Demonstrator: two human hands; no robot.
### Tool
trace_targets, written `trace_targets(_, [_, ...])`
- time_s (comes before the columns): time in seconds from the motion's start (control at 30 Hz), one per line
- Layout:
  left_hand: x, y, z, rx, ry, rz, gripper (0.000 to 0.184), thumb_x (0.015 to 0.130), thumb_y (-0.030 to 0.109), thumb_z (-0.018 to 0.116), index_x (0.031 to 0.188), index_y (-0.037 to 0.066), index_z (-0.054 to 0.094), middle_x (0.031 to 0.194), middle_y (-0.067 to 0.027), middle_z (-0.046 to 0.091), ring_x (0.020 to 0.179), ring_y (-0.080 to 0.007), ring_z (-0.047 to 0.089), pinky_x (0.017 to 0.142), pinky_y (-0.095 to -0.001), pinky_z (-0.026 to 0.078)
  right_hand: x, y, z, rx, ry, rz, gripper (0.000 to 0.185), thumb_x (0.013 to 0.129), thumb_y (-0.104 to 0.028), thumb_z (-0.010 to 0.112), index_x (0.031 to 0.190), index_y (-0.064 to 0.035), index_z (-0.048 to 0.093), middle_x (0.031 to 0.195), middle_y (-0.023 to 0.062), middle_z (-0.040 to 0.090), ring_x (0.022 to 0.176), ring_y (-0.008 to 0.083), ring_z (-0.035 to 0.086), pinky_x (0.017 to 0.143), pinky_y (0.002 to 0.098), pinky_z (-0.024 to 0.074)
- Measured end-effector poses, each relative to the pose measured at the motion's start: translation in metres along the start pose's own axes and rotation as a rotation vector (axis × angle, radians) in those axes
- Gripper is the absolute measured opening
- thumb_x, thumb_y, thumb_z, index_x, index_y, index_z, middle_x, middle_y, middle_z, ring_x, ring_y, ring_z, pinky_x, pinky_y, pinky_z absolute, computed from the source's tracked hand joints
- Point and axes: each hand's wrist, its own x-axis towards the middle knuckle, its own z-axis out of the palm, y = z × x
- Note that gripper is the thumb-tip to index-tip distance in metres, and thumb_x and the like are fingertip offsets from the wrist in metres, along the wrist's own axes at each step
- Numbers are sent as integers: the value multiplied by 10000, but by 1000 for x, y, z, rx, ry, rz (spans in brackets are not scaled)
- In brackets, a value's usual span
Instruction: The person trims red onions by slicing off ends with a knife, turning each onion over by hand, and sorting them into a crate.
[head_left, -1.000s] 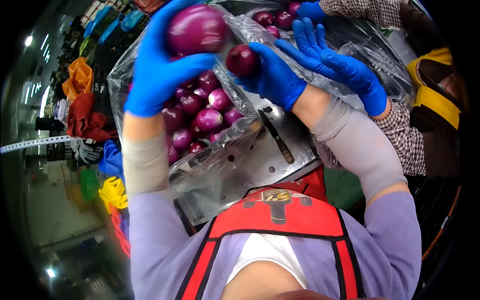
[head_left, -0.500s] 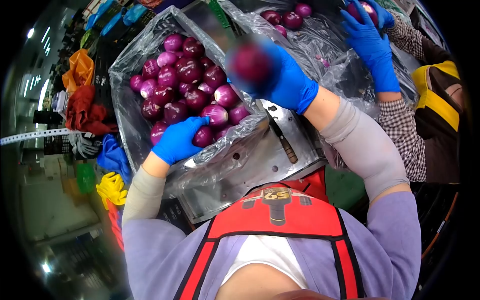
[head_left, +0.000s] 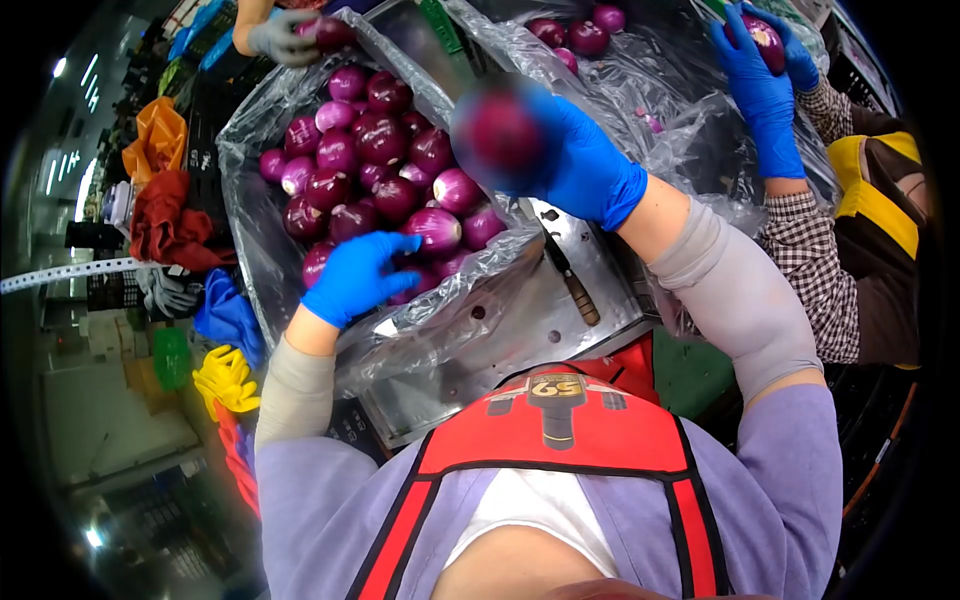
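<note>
Several peeled red onions (head_left: 380, 139) lie in a crate lined with clear plastic (head_left: 240, 195). My left hand (head_left: 358, 278), in a blue glove, rests at the near edge of the pile, fingers apart over an onion (head_left: 418, 284); whether it grips this onion is unclear. To the right of the crate, my right hand (head_left: 590, 165), also gloved in blue, is raised and holds a red onion (head_left: 505, 130), which looks blurred. Below that hand a knife (head_left: 570, 277) with a brown handle lies on the metal table (head_left: 520, 330).
At the right a co-worker's blue-gloved hands (head_left: 760, 85) hold an onion (head_left: 765, 45). Another person's grey-gloved hand (head_left: 282, 38) has an onion (head_left: 328, 35) at the crate's far corner. More onions (head_left: 587, 38) lie on plastic at the back. Coloured gloves (head_left: 225, 378) hang at the left.
My left hand came down from the raised large onion into the crate, and its fingers have since spread. A grey-gloved hand appeared at the far corner. The co-worker's hands took up an onion.
</note>
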Motion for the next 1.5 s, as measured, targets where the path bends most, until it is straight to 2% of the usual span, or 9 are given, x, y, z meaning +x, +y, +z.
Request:
trace_targets(0.23, [40, 79, -5, -679, 405, 366, 885, 694, 186, 817, 1414, 57, 319, 1362, -105, 444, 1146, -217, 506, 979, -341, 420, -19, 18, 44, 30, -1, 26, 466, 935, -354, 537, 1287, -54, 482, 1222, 130, 559, 1088, 253, 571, 915, 373, 497])
trace_targets(0.4, [37, 92, -4, -1061, 370, 211, 788, 762, 235, 740, 1400, 39, 321, 1353, -135, 454, 1209, -244, 491, 1009, -378, 423, -54, 4, 84, -235, 83, 93, 448, 945, -357, 524, 1276, -55, 503, 1139, 83, 605, 1000, 183, 600, 871, 309, 492])
trace_targets(0.57, [29, 42, -12, -1889, 46, 57, 719, 866, 442, 590, 1349, -40, 362, 1278, -304, 476, 1176, -373, 516, 944, -442, 491, -109, 36, 78, -785, 156, -529, 429, 917, -232, 575, 1285, -27, 491, 1097, 71, 619, 953, 152, 605, 814, 306, 490])
trace_targets(0.6, [29, 49, -12, -2001, 68, -3, 670, 876, 480, 564, 1279, -40, 441, 1177, -263, 566, 995, -362, 633, 825, -438, 556, -120, 50, 61, -920, 132, -446, 429, 897, -210, 597, 1272, -28, 498, 1096, 88, 617, 969, 176, 607, 810, 317, 490])
trace_targets(0.73, [25, 48, -10, -2221, 72, -72, 732, 869, 516, 552, 1293, -63, 408, 1221, -317, 518, 1023, -400, 608, 836, -466, 545, -142, 124, -11, -1539, 347, -179, 432, 790, -223, 690, 1166, -67, 546, 1028, 147, 596, 936, 295, 602, 761, 390, 495])
trace_targets(0.87, [22, 46, -6, -2273, 21, -8, 768, 861, 530, 555, 1309, -69, 381, 1256, -323, 488, 1045, -407, 595, 840, -478, 540, -148, 157, -72, -1945, 653, -105, 429, 723, -252, 733, 1080, -90, 559, 932, 148, 576, 869, 331, 585, 714, 444, 481])
trace_targets(1.13, [10, 57, 3, -1997, 192, 171, 734, 870, 393, 598, 1410, 7, 285, 1369, -273, 394, 1105, -385, 561, 890, -456, 500, -148, 160, -106, -1711, 764, -113, 314, 750, -200, 700, 1008, -73, 573, 853, 159, 615, 726, 357, 609, 662, 449, 487])
trace_targets(1.3, [1, 82, 19, -1403, 525, 147, 706, 723, 112, 748, 1333, 54, 398, 1387, -151, 416, 1136, -280, 546, 916, -379, 511, -170, 158, -100, -780, 704, 118, 233, 838, -163, 579, 1036, -43, 552, 768, 83, 606, 623, 150, 587, 561, 283, 461])
trace_targets(1.5, [2, 98, 28, -1242, 529, 115, 781, 596, 11, 820, 1276, 68, 441, 1421, -112, 381, 1188, -226, 492, 956, -353, 475, -196, 123, -21, -575, 685, 37, 361, 897, -146, 534, 1230, -37, 445, 800, 45, 570, 670, 79, 546, 574, 223, 435])
